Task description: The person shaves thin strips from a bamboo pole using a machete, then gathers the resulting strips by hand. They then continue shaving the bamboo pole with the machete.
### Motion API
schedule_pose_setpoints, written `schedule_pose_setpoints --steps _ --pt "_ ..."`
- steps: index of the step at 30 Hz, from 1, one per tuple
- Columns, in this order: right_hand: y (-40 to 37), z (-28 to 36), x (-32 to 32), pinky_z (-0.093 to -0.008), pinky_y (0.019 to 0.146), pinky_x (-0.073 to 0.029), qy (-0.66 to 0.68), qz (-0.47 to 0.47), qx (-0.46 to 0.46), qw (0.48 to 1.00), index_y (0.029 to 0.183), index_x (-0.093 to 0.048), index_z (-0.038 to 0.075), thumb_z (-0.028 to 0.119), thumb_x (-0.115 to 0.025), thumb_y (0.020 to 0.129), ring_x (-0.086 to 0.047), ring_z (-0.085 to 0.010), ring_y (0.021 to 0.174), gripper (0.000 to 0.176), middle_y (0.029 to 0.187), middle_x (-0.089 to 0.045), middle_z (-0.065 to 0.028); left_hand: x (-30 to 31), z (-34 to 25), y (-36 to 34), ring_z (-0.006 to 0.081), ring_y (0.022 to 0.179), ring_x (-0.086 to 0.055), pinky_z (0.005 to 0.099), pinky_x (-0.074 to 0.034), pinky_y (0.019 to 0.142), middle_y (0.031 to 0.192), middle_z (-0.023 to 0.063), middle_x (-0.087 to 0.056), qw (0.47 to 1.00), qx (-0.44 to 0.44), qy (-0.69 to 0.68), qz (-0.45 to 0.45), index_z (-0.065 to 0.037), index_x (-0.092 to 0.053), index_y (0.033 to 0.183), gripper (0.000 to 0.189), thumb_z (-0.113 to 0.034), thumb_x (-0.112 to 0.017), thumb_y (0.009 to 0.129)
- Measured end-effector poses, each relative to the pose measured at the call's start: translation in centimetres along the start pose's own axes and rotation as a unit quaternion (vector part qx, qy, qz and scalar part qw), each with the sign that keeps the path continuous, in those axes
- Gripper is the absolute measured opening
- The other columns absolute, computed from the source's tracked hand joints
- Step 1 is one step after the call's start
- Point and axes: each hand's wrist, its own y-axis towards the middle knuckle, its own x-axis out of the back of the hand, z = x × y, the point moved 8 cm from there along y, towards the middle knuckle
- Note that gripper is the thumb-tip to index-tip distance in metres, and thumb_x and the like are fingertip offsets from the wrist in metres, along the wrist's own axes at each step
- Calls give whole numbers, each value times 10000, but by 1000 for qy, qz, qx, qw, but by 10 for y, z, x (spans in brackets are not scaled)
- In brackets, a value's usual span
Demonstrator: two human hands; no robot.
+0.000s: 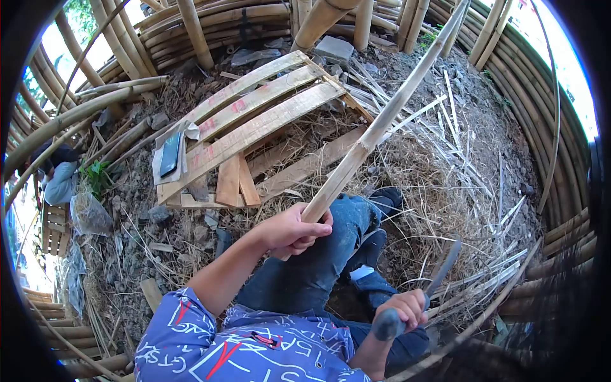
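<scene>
My left hand [294,230] is closed around the lower end of a long split bamboo strip [382,124]. The strip slants up and away to the right, over my bent knee. Low on the right, my right hand [405,308] grips a knife [444,268] by its dark, rounded handle, with the blade pointing up and apart from the bamboo. Thin pale shavings [414,169] lie scattered over the ground beneath the strip.
A wooden pallet [254,108] lies ahead, with a phone [170,155] on its left corner. Stacked bamboo poles [534,108] wall the right side; more poles [210,28] stand behind. Another person [62,181] is partly visible at far left. A grey block [334,49] sits beyond the pallet.
</scene>
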Motion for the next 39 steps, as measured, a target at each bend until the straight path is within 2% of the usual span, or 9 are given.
schedule_pose_setpoints --steps 3,8,12,19,22,32,34,36,39 --pt "-3 12 -16 -349 869 -483 -59 52 56 995 757 -469 165 -24 -636 766 -580 -91 670 252 709 -548 53 6 3 1 26 417 -298 206 -235 362 569 -64 -350 1000 0 -14 -10 -93 -467 917 274 -220 -706 871" --pt "-6 -1 -29 -370 879 -478 -117 92 44 988 735 -467 152 -46 -630 762 -586 -118 658 258 700 -554 29 6 5 1 26 417 -293 207 -229 358 576 -65 -339 1000 -5 -29 11 -99 -455 924 289 -224 -710 869" --pt "-7 -28 -25 -362 877 -477 -143 107 -9 984 724 -478 129 -31 -640 740 -603 -130 630 228 681 -577 6 5 5 1 28 420 -295 207 -235 363 578 -67 -340 1000 1 -13 13 -100 -458 923 297 -233 -717 863" --pt "-14 -58 -16 -425 845 -494 -211 196 -151 946 745 -515 89 20 -697 727 -675 -234 678 195 708 -630 -50 3 4 0 28 420 -301 209 -246 369 577 -68 -351 1000 -6 2 29 -94 -469 924 291 -239 -714 864" --pt "-14 -68 -18 -388 883 -475 -222 205 -178 936 757 -511 85 -20 -656 715 -687 -202 719 185 735 -646 -44 0 3 -1 19 406 -283 198 -230 356 554 -84 -312 1000 -5 -3 18 -96 -462 894 264 -216 -696 870" --pt "-19 -75 -5 -454 857 -497 -384 82 -179 902 668 -517 65 10 -696 691 -652 -250 680 188 671 -607 -92 -1 6 0 31 410 -304 212 -247 361 564 -67 -350 1000 -9 1 27 -97 -466 929 271 -221 -702 876" --pt "-18 -68 6 -449 847 -497 -505 -52 -173 844 688 -537 50 17 -708 683 -641 -244 684 174 674 -609 -111 -1 6 0 31 409 -303 216 -248 358 562 -66 -360 1000 -11 5 19 -100 -467 929 271 -223 -703 876" --pt "-10 -58 11 -414 792 -515 -602 -105 -199 766 726 -566 35 11 -717 689 -635 -210 686 157 700 -620 -109 -2 7 0 32 411 -307 216 -252 360 562 -66 -364 1000 -6 8 24 -101 -468 931 272 -226 -704 876" --pt "-7 -2 19 -275 647 -503 -784 -195 -148 570 738 -571 17 19 -727 712 -622 -128 651 159 682 -625 -62 -3 8 -1 32 415 -314 217 -261 366 562 -68 -369 1000 -2 18 26 -103 -470 934 277 -234 -707 875"
